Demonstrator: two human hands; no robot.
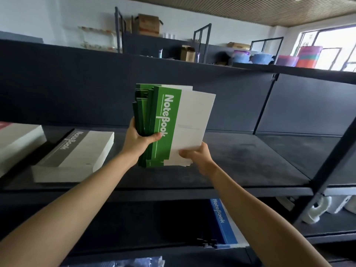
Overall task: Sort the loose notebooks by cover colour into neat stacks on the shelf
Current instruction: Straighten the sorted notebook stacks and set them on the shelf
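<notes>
Both hands, left (139, 138) and right (196, 157), grip green notebooks (167, 124) above shelf (240, 157); grey stack (77, 153) done at left, green unplaced.

The grey stack (77, 151) fills the left of the shelf board (250, 160), with a second stack (17, 139) just left of it. The green notebooks (167, 122) hang over the middle. Right of them the board lies bare as far as the post (339, 151). The back panel (77, 83) closes the rear.
</notes>
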